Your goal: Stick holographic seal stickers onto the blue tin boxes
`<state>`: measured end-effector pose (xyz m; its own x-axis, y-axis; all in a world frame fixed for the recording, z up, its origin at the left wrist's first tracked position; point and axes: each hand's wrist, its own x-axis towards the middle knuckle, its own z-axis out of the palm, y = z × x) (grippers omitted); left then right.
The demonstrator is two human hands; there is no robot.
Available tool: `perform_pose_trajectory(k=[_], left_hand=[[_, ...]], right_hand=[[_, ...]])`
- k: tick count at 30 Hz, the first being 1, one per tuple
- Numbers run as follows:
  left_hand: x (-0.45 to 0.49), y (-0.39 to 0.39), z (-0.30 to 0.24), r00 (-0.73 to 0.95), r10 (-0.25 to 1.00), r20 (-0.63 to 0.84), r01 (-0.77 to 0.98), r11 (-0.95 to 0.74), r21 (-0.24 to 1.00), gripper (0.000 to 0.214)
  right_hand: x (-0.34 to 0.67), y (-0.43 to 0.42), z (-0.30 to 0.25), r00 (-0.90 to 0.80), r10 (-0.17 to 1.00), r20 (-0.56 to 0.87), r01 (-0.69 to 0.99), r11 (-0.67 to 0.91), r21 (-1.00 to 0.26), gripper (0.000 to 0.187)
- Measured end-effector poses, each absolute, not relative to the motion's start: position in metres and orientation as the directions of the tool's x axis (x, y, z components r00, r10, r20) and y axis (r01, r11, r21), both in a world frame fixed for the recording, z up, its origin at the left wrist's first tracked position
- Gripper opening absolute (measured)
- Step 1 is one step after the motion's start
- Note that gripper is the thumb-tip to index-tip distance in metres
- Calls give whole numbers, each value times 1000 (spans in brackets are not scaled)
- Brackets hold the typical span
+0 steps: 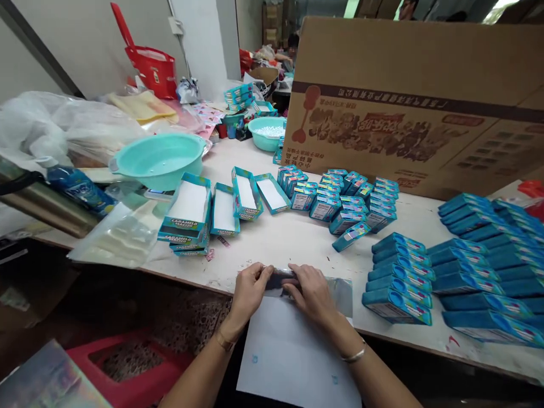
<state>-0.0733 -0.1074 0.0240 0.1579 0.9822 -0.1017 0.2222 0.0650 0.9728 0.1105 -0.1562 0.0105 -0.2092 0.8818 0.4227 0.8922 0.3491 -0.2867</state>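
At the table's front edge lies a white sheet (293,351) with small blue marks, its lower part hanging over my lap. Along its top runs a shiny silver strip (342,294); I cannot tell whether this is the sheet's folded-over part or a separate piece. My left hand (250,290) is closed, thumb and fingers pinching the strip's upper left corner. Curled over the strip to the right is my right hand (312,292), thumb below and fingers along the top edge. Its palm hides part of the strip.
Open blue trays (185,207) with white insides stand ahead, left of several small blue boxes (325,207). More blue boxes (397,283) line the right. A large carton (382,68) blocks the back. A turquoise basin (161,158) and a bottle (79,190) are at left.
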Motion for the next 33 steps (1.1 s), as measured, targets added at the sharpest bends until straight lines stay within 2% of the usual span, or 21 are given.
perform_pose_trajectory(k=[3, 6, 8, 12, 15, 18, 20, 24, 28, 33], left_hand=[[-80, -104, 31, 368, 912, -182, 70, 168, 983, 29], [-86, -102, 35, 515, 830, -211, -19, 257, 966, 45], [-87, -102, 34, 475, 847, -239, -14, 279, 960, 45], [-86, -106, 32, 154, 948, -277, 22, 277, 961, 39], [-84, -112, 34, 125, 950, -287, -15, 292, 956, 39], [-82, -115, 38, 109, 954, -281, -25, 285, 958, 47], [-80, -113, 41, 81, 959, -273, -18, 276, 961, 62], [-78, -104, 43, 215, 920, -329, 81, 318, 944, 82], [-78, -101, 40, 117, 967, -226, 179, 204, 963, 78], [-72, -108, 33, 226, 926, -304, 32, 305, 952, 78]], right_hand=[[118, -141, 5, -237, 892, 385, 848, 383, -365, 22], [126, -133, 7, -262, 903, 340, 795, 402, -455, 18], [130, -130, 9, -257, 915, 309, 758, 390, -524, 19], [137, -125, 13, -168, 955, 245, 696, 291, -657, 21], [140, -124, 14, -127, 967, 220, 667, 248, -703, 22], [139, -126, 16, -130, 960, 250, 682, 269, -680, 23], [137, -128, 16, -136, 946, 293, 713, 299, -634, 25], [136, -132, 14, -161, 912, 378, 789, 349, -506, 29], [139, -133, 11, -165, 879, 447, 841, 363, -401, 36], [138, -134, 8, -143, 873, 466, 836, 359, -416, 33]])
